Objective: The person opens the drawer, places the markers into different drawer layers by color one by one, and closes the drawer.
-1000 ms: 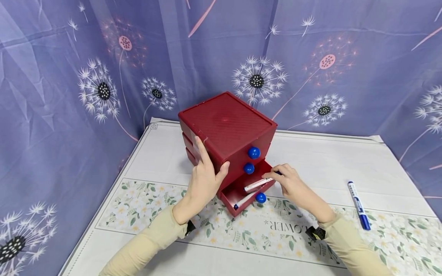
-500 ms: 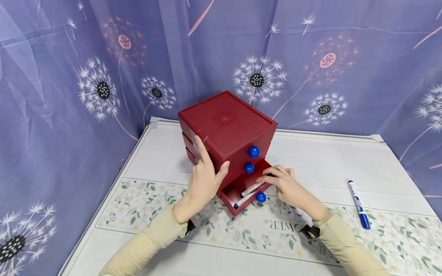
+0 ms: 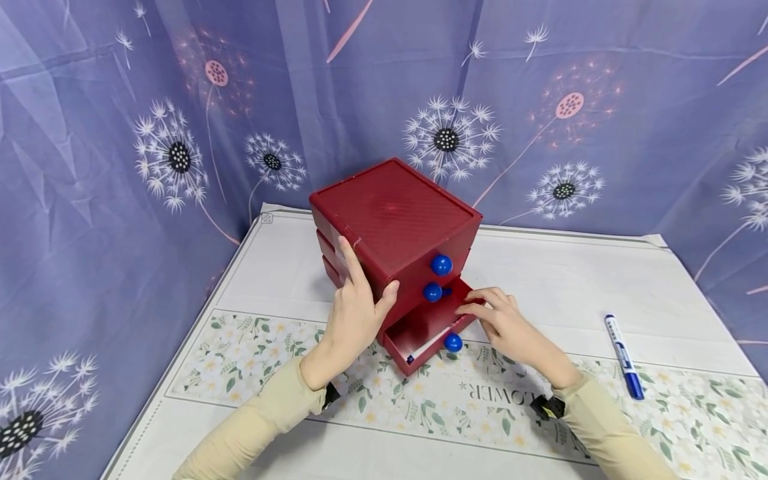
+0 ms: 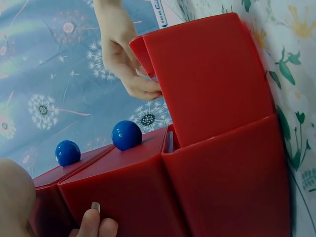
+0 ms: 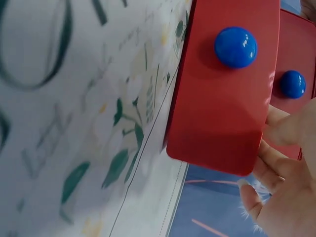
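A red drawer cabinet (image 3: 396,213) with round blue knobs stands mid-table, its bottom drawer (image 3: 401,353) pulled out. My left hand (image 3: 351,310) rests against the cabinet's left side and front corner, index finger extended and thumb along the edge. My right hand (image 3: 504,327) is at the drawer's right end, fingertips over the rim; in the right wrist view its fingers (image 5: 271,168) touch that edge. I see nothing held in it. Inside the drawer, a white marker (image 3: 431,343) lies along the front wall. A small blue end (image 3: 447,291) shows farther back, the rest hidden.
To the right, a white and blue marker (image 3: 624,357) lies on the table. A flower-printed strip (image 3: 258,360) crosses the white cloth in front of the cabinet. Purple dandelion-patterned curtains (image 3: 360,87) hang behind and to the left.
My right hand moved left into the drawer with a marker, then back right to its edge. That marker left my fingers; a blue end now shows deeper inside. My left hand stayed.
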The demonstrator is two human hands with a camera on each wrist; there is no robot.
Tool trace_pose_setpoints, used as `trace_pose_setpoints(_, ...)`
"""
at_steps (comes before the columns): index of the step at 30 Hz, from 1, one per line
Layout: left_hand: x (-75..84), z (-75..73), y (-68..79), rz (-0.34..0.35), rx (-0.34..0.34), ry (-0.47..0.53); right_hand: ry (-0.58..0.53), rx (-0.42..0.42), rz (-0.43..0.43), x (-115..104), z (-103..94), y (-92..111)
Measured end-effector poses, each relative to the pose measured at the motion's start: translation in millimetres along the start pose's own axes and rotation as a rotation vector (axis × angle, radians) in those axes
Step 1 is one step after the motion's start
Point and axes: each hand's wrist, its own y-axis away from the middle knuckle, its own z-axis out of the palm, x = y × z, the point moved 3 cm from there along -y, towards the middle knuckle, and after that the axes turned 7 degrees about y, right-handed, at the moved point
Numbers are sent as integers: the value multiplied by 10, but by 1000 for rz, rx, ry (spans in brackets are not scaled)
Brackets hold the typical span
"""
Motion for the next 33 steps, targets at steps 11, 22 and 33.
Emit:
trace_pose_setpoints(11,-16,1,7,1,2,7,-1,120,41,158,-205,185)
trace_pose_setpoints(22,-13,10,3,4,-1,5,32,116,114,292,-323,328)
trace_pose_setpoints(33,0,-5,7,-6,-7,12,164,103,371,471,-450,419)
